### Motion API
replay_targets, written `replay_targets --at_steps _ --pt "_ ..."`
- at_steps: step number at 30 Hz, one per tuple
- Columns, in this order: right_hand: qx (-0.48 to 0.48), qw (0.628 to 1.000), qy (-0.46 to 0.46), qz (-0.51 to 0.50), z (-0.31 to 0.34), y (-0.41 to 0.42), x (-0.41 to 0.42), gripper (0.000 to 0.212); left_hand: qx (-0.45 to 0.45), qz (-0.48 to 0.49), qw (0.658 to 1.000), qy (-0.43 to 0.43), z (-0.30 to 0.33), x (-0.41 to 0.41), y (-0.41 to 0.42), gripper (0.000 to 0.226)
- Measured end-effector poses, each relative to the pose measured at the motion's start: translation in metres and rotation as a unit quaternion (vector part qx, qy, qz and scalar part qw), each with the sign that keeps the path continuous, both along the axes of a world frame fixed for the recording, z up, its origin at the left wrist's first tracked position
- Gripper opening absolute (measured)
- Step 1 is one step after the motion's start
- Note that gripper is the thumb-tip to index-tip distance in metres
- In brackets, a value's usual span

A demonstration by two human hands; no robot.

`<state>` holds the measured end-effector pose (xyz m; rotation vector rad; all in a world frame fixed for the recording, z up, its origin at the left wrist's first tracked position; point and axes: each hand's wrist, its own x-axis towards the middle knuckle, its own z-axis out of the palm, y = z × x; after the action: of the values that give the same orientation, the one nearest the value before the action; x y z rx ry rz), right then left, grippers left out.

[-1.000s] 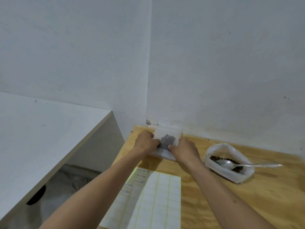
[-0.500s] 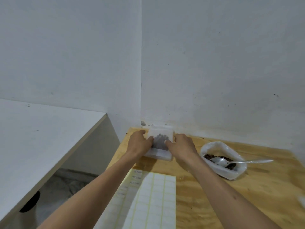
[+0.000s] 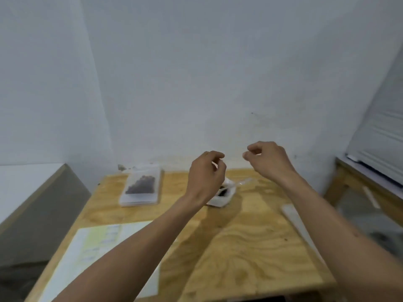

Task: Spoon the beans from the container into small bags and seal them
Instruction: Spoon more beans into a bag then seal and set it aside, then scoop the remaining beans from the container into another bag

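A clear small bag with dark beans lies flat on a stack of bags at the back left of the wooden table. The white bean container stands mid-table with a metal spoon resting in it, partly hidden behind my left hand. My left hand hovers above the container, fingers loosely curled, holding nothing. My right hand floats higher and to the right, fingers curled apart, also with nothing in it. The view is motion-blurred.
A white label sheet lies at the table's front left. A white strip lies along the right edge. A white countertop is to the left, another wooden table to the right, walls behind.
Both hands let go of the filled bag, which now lies on the stack, and moved right and up. The view swung right.
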<state>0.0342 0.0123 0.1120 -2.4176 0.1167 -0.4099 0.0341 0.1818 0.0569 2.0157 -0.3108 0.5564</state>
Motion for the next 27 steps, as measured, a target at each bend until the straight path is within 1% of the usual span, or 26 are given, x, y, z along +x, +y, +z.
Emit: replay_targets --at_steps 2,3,5,7,10,11,13,14,16,19,21,22,23,24,25,26,27 --pt "-0.02 0.999 0.014 -0.041 -0.004 -0.043 -0.013 0.034 0.032 -0.044 0.999 0.005 -0.009 -0.009 -0.04 0.021" --pt "-0.038 0.997 0.032 -0.062 -0.01 -0.064 -0.02 0.034 0.061 -0.067 0.996 0.004 -0.016 -0.012 -0.059 0.02" --pt "-0.075 0.99 0.078 -0.092 -0.026 -0.102 -0.033 0.035 0.13 -0.115 0.984 0.031 -0.032 -0.019 -0.094 0.024" --pt "-0.114 0.978 0.144 -0.103 -0.044 -0.13 -0.048 0.032 0.195 -0.155 0.964 0.088 -0.044 -0.024 -0.124 0.041" --pt "-0.148 0.951 0.246 -0.113 -0.074 -0.156 -0.068 0.04 0.299 -0.19 0.919 0.172 -0.061 -0.029 -0.159 0.087" --pt "-0.15 0.946 0.264 -0.117 -0.083 -0.161 -0.075 0.041 0.338 -0.191 0.903 0.183 -0.066 -0.03 -0.167 0.097" --pt "-0.154 0.944 0.264 -0.122 -0.097 -0.165 -0.087 0.042 0.383 -0.185 0.885 0.192 -0.077 -0.031 -0.176 0.105" --pt "-0.15 0.947 0.253 -0.128 -0.102 -0.166 -0.091 0.043 0.384 -0.181 0.885 0.192 -0.081 -0.031 -0.177 0.104" --pt "-0.122 0.957 0.218 -0.145 -0.108 -0.167 -0.095 0.049 0.358 -0.177 0.896 0.193 -0.086 -0.031 -0.178 0.102" --pt "-0.053 0.97 0.174 -0.162 -0.109 -0.168 -0.096 0.063 0.318 -0.176 0.912 0.191 -0.085 -0.034 -0.177 0.098" --pt "0.012 0.975 0.152 -0.16 -0.108 -0.171 -0.095 0.071 0.298 -0.171 0.92 0.189 -0.083 -0.038 -0.177 0.101" --pt "0.057 0.975 0.146 -0.156 -0.106 -0.172 -0.094 0.069 0.286 -0.172 0.924 0.185 -0.083 -0.04 -0.176 0.103" --pt "0.105 0.973 0.14 -0.149 -0.103 -0.175 -0.094 0.061 0.268 -0.173 0.929 0.186 -0.081 -0.042 -0.175 0.105" --pt "0.156 0.969 0.134 -0.139 -0.1 -0.177 -0.094 0.048 0.229 -0.177 0.936 0.198 -0.08 -0.043 -0.174 0.107" --pt "0.21 0.961 0.129 -0.126 -0.097 -0.18 -0.094 0.032 0.16 -0.183 0.944 0.224 -0.077 -0.043 -0.171 0.11" --pt "0.261 0.951 0.122 -0.108 -0.093 -0.18 -0.094 0.022 0.064 -0.187 0.945 0.259 -0.073 -0.042 -0.168 0.113" --pt "0.307 0.941 0.113 -0.085 -0.089 -0.18 -0.094 0.017 -0.035 -0.189 0.937 0.291 -0.068 -0.04 -0.165 0.114"
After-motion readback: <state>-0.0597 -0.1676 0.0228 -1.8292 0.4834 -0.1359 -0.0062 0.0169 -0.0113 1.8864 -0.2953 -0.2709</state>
